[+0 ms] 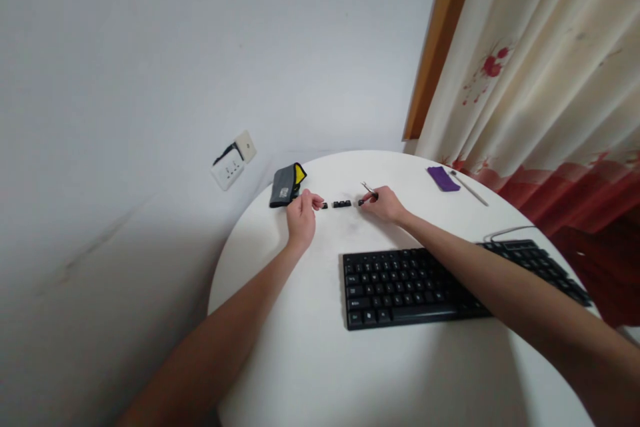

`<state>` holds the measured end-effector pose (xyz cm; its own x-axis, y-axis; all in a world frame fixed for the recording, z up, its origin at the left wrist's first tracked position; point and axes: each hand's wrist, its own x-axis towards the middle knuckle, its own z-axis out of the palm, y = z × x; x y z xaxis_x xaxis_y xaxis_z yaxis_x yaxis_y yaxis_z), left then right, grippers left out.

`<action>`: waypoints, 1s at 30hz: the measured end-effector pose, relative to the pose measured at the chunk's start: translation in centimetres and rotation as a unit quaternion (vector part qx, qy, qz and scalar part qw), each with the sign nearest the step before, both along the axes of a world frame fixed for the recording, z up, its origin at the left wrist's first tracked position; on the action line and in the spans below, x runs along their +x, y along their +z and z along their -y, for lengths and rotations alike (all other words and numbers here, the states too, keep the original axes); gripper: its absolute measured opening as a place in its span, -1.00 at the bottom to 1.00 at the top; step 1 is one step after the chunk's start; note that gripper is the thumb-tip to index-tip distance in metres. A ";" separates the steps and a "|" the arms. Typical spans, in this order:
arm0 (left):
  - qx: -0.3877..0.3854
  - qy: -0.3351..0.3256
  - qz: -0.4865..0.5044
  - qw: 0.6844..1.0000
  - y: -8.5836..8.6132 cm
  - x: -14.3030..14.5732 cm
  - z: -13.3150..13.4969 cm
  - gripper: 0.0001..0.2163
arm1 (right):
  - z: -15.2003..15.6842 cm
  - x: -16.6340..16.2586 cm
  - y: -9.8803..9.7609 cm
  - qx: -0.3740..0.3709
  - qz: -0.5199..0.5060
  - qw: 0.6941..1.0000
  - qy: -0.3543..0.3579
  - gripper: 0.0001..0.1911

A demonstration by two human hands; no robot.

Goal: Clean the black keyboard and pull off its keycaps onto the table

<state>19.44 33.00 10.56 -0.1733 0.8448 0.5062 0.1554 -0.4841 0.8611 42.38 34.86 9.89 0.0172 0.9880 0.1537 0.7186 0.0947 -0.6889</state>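
A short row of black keycaps point(342, 203) lies on the round white table point(320, 360), beyond a black keyboard point(400, 287). My left hand point(303, 213) is curled at the row's left end, fingertips pinched by a small keycap point(325, 205). My right hand point(384, 203) is closed on a thin metal tool point(368, 189), whose tip meets the keycap point(361, 202) at the row's right end. Both forearms reach across the table on either side of the keyboard.
A grey and yellow pouch point(286, 185) lies at the table's far left edge. A purple cloth point(443, 179) and a slim metal stick point(469, 188) lie at the far right. A wall socket point(229, 170) is on the wall, and a curtain point(550, 80) hangs at right.
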 end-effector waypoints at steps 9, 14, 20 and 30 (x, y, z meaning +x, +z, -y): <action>-0.005 -0.020 0.001 1.000 -0.1 0.2 0.2 -0.50 | -2.2 -0.7 -1.4 -0.032 0.021 0.999 0.011 -0.76; -0.002 -0.027 -0.002 1.000 0.0 0.2 0.2 -0.49 | -2.3 -0.8 -1.5 -0.034 0.032 0.999 0.015 -0.74; -0.009 -0.030 -0.004 1.000 0.0 0.3 0.2 -0.51 | -2.3 -0.9 -1.4 -0.037 0.042 0.998 0.014 -0.74; -0.018 -0.037 -0.012 0.999 -0.2 0.2 0.1 -0.51 | -2.5 -1.1 -1.3 -0.044 0.046 0.998 0.012 -0.76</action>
<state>19.65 32.85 10.38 -0.0983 0.8727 0.4783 0.1420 -0.4634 0.8747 41.30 37.32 8.55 -0.0161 0.9977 0.0665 0.7777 0.0543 -0.6262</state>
